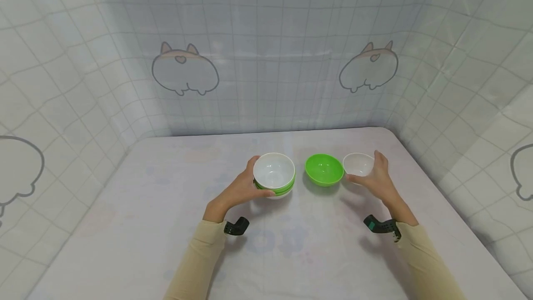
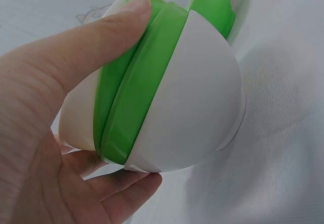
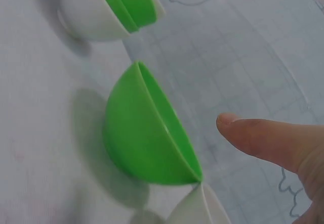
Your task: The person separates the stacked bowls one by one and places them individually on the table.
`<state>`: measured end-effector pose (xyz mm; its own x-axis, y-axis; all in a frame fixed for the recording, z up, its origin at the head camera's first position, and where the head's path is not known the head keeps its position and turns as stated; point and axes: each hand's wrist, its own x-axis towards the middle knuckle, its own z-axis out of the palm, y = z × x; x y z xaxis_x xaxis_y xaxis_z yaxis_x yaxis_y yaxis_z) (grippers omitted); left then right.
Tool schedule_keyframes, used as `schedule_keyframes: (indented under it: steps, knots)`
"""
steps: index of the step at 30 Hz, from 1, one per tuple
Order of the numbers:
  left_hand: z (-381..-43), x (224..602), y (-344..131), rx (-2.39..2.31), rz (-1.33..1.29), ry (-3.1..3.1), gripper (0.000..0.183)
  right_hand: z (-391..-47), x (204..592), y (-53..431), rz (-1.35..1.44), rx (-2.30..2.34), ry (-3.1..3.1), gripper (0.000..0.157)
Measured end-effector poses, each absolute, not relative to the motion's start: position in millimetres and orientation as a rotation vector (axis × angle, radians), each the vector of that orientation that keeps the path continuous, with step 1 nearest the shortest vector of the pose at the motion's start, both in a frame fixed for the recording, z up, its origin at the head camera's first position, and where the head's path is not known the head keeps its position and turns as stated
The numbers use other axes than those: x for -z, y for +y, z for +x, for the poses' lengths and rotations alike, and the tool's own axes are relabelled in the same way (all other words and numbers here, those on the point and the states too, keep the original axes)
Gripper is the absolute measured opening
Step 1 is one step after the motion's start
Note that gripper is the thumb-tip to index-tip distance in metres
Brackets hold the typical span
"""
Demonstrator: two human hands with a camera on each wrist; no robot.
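Note:
My left hand (image 1: 245,188) grips a stack of nested bowls (image 1: 274,170), thumb on the near side and fingers round the far side. In the left wrist view the stack shows a white bowl (image 2: 192,102) at the bottom, two green bowls (image 2: 144,87) in the middle and a white one on top. Over at the right, my right hand (image 1: 376,180) is spread above a single white bowl (image 1: 358,164), nothing pinched. Its thumb (image 3: 258,135) stands apart from the bowls in the right wrist view. A single green bowl (image 1: 324,170) sits between the hands, its rim meeting the white bowl's.
A pale cloth (image 1: 275,253) covers the table. Grid-patterned curtains with animal drawings hang behind it (image 1: 266,59) and along both sides. Dark straps with small mounts sit on both wrists.

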<state>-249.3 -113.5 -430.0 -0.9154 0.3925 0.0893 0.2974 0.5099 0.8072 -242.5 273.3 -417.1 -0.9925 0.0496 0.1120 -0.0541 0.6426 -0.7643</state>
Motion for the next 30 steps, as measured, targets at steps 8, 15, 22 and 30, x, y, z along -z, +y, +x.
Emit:
schedule_keyframes:
  steps: [8, 15, 22, 30]
  knots:
    - [-246.7, 427.9, -111.9, -1.39, 0.588, 2.624, 0.112, -241.3, 405.5, 246.9, 0.143, -1.263, -2.693, 0.121]
    - [-247.1, 428.4, -112.0, -1.379, 0.589, 2.63, 0.112, -243.1, 398.6, 217.6, 0.257, -1.281, -2.703, 0.118]
    - [-246.8, 428.2, -111.9, -1.387, 0.605, 2.634, 0.109, -245.0, 398.0, 186.7, 0.387, -1.372, -2.678, 0.118]
    - [-245.9, 427.1, -111.6, -1.387, 0.615, 2.638, 0.109, -246.8, 390.6, 157.9, 0.481, -1.365, -2.633, 0.112]
